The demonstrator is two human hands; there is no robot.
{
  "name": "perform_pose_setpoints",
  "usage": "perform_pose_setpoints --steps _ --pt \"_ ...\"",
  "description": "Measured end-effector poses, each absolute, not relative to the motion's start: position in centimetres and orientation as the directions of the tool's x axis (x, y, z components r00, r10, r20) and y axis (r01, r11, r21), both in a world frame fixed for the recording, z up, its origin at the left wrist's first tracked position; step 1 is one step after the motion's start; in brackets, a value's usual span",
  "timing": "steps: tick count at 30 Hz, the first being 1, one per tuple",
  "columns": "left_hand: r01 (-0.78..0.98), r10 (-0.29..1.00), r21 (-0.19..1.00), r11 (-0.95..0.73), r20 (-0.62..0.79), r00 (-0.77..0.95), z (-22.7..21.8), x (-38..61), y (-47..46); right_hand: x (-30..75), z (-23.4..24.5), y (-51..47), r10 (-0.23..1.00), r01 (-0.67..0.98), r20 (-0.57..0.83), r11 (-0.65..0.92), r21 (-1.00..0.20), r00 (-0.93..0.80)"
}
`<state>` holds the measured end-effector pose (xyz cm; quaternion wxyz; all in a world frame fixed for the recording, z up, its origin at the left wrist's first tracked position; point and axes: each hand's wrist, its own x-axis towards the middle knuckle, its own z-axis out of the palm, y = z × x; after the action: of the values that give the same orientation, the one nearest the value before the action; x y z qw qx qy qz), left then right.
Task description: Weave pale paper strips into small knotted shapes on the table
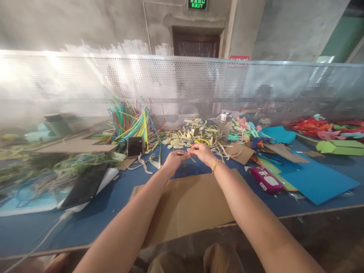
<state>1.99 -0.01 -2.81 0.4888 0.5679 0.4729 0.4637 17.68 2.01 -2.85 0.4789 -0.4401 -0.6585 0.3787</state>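
My left hand [174, 160] and my right hand [204, 153] meet above the far edge of a cardboard sheet [196, 201]. Fingers of both hands are pinched together, tips touching or nearly so. A small yellowish-tan bit shows just below the fingertips, too small to name. A gold bracelet [216, 165] circles my right wrist. Just beyond the hands lies a heap of pale, leaf-like strips [196, 132], with a yellow ring [202, 141] at its near side. Loose curled pale strips [155, 161] rest on the blue table left of my left hand.
Bundled colourful thin stems [127, 119] and a phone [134, 146] stand left; a dark tablet [85, 187] lies nearer. Rightward are a bottle [225, 123], a glue gun [258, 142], a magenta case [266, 179] and blue sheets [315, 178]. A perforated metal screen [170, 83] borders the back.
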Motion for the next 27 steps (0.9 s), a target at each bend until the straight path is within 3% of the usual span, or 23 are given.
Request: perform_pose_setpoints --steps 12,17,24,27 --pt "0.065 0.982 0.998 -0.001 -0.011 0.188 -2.8 1.0 0.3 17.4 -3.1 2.2 0.941 0.190 0.305 0.330 -0.925 -0.148" --pt "0.061 0.991 0.997 0.047 -0.054 0.120 -2.4 0.8 0.3 17.7 -3.7 2.8 0.972 0.176 0.223 0.232 -0.957 -0.072" --pt "-0.035 0.992 0.997 0.064 -0.060 0.113 -2.7 0.6 0.6 18.1 -3.5 2.6 0.989 0.327 0.147 0.135 -0.935 0.012" --pt "-0.019 0.990 0.997 0.077 -0.074 0.119 -2.7 0.5 0.7 18.3 -3.1 2.1 0.990 0.483 0.143 0.132 -0.866 -0.014"
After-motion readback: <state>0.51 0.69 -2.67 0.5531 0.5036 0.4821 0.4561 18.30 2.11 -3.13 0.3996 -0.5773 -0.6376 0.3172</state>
